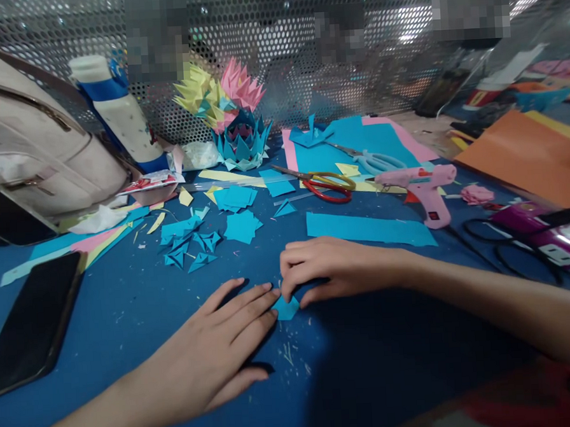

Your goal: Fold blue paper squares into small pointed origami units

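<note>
A small folded piece of blue paper (287,309) lies on the blue table between my hands. My left hand (234,331) rests palm down with its fingers spread, the fingertips touching the paper's left edge. From the right, my right hand (312,272) bends its fingers down onto the paper; whether it pinches the paper or only presses it I cannot tell. Beyond them sit folded blue paper pieces (188,241) and stacks of blue paper squares (242,227). A long blue paper strip (369,229) lies behind my right hand.
Red-and-yellow-handled scissors (328,182), light-blue-handled scissors (378,162) and a pink glue gun (424,184) with a trailing cord lie behind. Paper flowers (243,142) stand by the perforated metal panel (287,79). At left are a phone (35,322), a bottle (121,110) and a bag (27,138).
</note>
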Available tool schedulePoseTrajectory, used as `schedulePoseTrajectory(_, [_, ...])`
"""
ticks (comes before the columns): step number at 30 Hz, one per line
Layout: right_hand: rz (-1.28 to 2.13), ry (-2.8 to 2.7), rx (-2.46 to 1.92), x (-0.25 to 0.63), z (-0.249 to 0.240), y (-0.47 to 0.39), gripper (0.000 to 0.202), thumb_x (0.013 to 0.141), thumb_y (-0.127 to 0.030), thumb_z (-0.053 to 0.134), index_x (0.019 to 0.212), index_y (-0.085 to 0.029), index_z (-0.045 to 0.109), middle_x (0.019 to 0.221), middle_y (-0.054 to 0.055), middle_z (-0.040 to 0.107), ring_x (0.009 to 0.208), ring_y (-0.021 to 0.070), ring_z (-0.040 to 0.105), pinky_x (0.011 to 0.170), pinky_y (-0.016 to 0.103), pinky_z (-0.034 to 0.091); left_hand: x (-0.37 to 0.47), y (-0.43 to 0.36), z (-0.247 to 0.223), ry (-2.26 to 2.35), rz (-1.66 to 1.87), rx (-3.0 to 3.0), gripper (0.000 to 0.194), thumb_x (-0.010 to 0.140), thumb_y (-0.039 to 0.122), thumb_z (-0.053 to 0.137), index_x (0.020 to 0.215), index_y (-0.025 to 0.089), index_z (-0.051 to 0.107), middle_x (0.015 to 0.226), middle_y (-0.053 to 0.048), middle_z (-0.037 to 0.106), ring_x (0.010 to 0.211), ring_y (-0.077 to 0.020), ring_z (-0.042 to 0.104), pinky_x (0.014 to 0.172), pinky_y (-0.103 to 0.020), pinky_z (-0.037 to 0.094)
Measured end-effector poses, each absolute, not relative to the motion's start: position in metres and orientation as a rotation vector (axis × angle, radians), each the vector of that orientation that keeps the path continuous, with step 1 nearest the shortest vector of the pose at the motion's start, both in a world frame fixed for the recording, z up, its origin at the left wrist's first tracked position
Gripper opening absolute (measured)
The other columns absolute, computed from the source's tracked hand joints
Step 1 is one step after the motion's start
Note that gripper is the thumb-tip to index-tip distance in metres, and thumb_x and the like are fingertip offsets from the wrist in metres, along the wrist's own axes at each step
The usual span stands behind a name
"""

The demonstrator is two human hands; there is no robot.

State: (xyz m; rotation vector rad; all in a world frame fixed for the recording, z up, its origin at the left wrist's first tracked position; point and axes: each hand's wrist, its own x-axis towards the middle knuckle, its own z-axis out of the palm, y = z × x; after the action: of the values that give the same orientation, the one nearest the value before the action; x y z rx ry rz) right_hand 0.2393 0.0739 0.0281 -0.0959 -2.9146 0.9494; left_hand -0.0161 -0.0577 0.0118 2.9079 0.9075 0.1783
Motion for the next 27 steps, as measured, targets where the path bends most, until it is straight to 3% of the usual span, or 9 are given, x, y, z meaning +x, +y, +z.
schedulePoseTrajectory(10, [1.018,-2.865,-0.047,0.237,0.022,0.08,0.023,0.1,-0.035,0.054,0.097,-0.019,0.069,0.1,0.006,0.063,0.098,0.015,0.056,0.08,0.023,0.04,-0.014,-0.055,0.008,0.883,0.188,2.988,0.057,0.102,0.051,0.044,0.15,0.019,0.038,0.153,-0.008,0.043,0.145,-0.0247,0.034,0.124,-0.047,0.008])
schedulePoseTrajectory(17, [1.078,-2.783,0.013,0.237,0.018,0.079,0.032,0.094,-0.045,0.062,0.109,-0.017,0.068,0.095,0.006,0.067,0.093,0.0161,0.058,0.08,0.024,0.042,-0.014,-0.055,0.01,0.884,0.179,2.993,0.054,0.103,0.048,0.043,0.15,0.022,0.038,0.153,-0.007,0.042,0.144,-0.0243,0.034,0.124,-0.048,0.009])
schedulePoseTrajectory(21, [0.99,-2.777,0.073,0.236,0.018,0.078,0.028,0.099,-0.041,0.055,0.102,-0.017,0.071,0.089,0.005,0.067,0.086,0.0147,0.057,0.076,0.024,0.041,-0.015,-0.056,0.009,0.882,0.179,3.005,0.054,0.104,0.048,0.042,0.151,0.023,0.037,0.153,-0.007,0.043,0.145,-0.0244,0.032,0.124,-0.048,0.006])
schedulePoseTrajectory(27, [0.671,-2.873,0.06,0.236,0.018,0.075,0.034,0.105,-0.039,0.041,0.098,-0.019,0.068,0.095,0.005,0.065,0.086,0.0155,0.054,0.073,0.027,0.038,-0.015,-0.055,0.01,0.863,0.186,2.982,0.055,0.103,0.047,0.045,0.151,0.022,0.037,0.154,-0.008,0.042,0.143,-0.0259,0.036,0.123,-0.051,0.013])
